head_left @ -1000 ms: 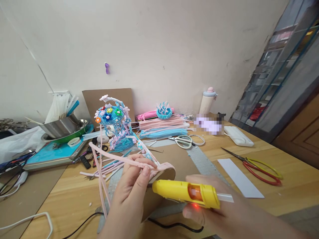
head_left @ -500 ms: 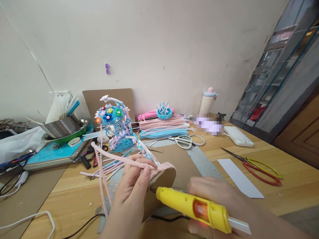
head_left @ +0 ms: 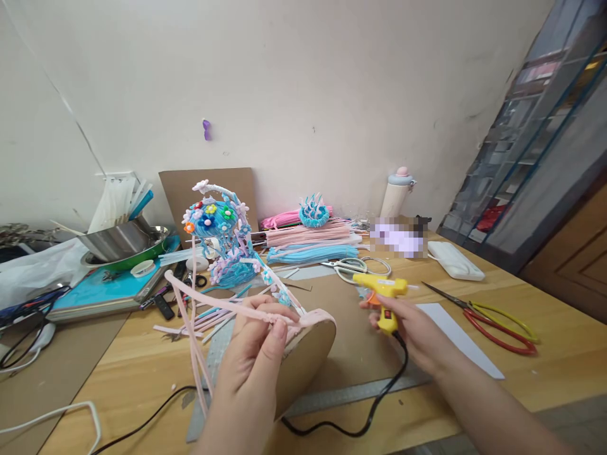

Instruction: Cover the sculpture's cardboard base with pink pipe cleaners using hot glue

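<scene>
My left hand (head_left: 258,357) pinches a pink pipe cleaner (head_left: 213,298) against the rim of a round cardboard disc (head_left: 308,360). The disc stands tilted, and pink fuzzy stems run along its upper edge and hang down at the left. Away to the right, my right hand (head_left: 412,325) is wrapped round a yellow glue gun (head_left: 379,285), whose nozzle faces left or away from me; its exact aim is hard to tell. From the gun's handle a black cord (head_left: 374,407) loops down below the disc.
Behind the disc stands a blue pipe-cleaner flower lamp shape (head_left: 213,221). Bundles of pink and blue pipe cleaners (head_left: 313,253) lie at the back. White-handled scissors (head_left: 351,270), red-and-yellow-handled scissors (head_left: 497,325) and a white strip (head_left: 467,341) lie rightward. A metal bowl (head_left: 118,239) is at left.
My right hand has drawn the glue gun away from the disc, back and to the right, and turned it. My left hand keeps its pinch with hardly any movement.
</scene>
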A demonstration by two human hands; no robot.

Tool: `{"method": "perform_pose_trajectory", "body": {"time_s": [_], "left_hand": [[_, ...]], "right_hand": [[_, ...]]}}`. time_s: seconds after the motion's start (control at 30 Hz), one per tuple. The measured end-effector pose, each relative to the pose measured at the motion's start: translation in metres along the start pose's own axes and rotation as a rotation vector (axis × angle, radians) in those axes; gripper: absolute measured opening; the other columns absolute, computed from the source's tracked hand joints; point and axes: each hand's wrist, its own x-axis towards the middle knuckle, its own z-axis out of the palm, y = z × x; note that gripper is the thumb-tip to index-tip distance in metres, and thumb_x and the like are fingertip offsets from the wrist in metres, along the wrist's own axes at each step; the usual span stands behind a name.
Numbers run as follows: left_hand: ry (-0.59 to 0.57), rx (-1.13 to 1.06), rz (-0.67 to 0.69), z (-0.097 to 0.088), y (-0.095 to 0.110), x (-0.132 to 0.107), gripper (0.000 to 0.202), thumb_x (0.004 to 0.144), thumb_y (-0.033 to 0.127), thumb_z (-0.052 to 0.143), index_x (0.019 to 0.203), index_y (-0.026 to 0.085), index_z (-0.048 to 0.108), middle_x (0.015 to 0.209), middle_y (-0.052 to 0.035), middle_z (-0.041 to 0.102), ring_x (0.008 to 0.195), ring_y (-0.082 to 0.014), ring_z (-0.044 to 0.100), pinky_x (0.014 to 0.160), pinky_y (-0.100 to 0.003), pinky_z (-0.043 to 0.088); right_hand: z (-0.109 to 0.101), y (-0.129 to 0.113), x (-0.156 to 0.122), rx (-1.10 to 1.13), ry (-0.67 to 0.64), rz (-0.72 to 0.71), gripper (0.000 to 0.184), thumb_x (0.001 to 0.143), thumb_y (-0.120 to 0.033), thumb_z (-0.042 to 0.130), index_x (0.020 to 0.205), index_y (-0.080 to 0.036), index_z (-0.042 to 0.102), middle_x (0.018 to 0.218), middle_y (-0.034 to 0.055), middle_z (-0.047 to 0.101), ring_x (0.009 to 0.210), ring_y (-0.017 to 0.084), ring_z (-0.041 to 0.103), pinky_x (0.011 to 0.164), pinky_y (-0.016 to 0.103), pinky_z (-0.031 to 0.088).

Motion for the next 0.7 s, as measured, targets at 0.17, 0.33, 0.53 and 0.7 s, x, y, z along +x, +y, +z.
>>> {"method": "perform_pose_trajectory", "body": {"time_s": [0.17, 0.33, 0.53, 0.7], "left_hand": [[0.018, -0.001, 0.009, 0.002, 0.003, 0.000, 0.032, 0.096, 0.051, 0.056, 0.081, 0.030, 0.073, 0.093, -0.0022, 0.066, 0.106, -0.0232, 0.054, 0.096, -0.032, 0.043], [0.007, 0.005, 0.028, 0.002, 0.003, 0.002, 0.031, 0.098, 0.048, 0.054, 0.081, 0.030, 0.073, 0.095, -0.0022, 0.065, 0.104, -0.0221, 0.057, 0.094, -0.031, 0.046], [-0.077, 0.084, 0.102, -0.009, -0.004, -0.009, 0.026, 0.101, 0.038, 0.050, 0.089, 0.032, 0.072, 0.103, -0.0019, 0.063, 0.111, -0.0197, 0.056, 0.094, -0.026, 0.048], [-0.131, 0.169, 0.227, -0.021, -0.004, -0.025, 0.009, 0.095, 0.031, 0.062, 0.089, 0.030, 0.069, 0.097, -0.0024, 0.061, 0.094, -0.0179, 0.065, 0.078, -0.023, 0.056]], "right_hand": [[-0.013, 0.020, 0.025, -0.308, -0.004, 0.052, 0.041, 0.076, -0.054, 0.067, 0.052, -0.022, 0.060, 0.050, 0.0024, 0.059, 0.044, 0.016, 0.052, 0.042, 0.026, 0.039], [-0.006, -0.005, 0.006, -0.514, -0.014, -0.162, 0.047, 0.082, -0.045, 0.068, 0.045, -0.024, 0.049, 0.045, -0.0020, 0.045, 0.049, 0.018, 0.049, 0.052, 0.028, 0.041], [0.041, -0.032, -0.029, -0.351, -0.356, -0.662, 0.043, 0.092, -0.042, 0.067, 0.132, -0.028, 0.059, 0.134, 0.0086, 0.064, 0.126, 0.026, 0.058, 0.105, 0.040, 0.046], [0.058, -0.025, -0.043, -0.236, -0.524, -0.676, 0.043, 0.097, -0.028, 0.065, 0.137, -0.032, 0.051, 0.123, 0.0035, 0.068, 0.111, 0.019, 0.066, 0.097, 0.033, 0.052]]}}
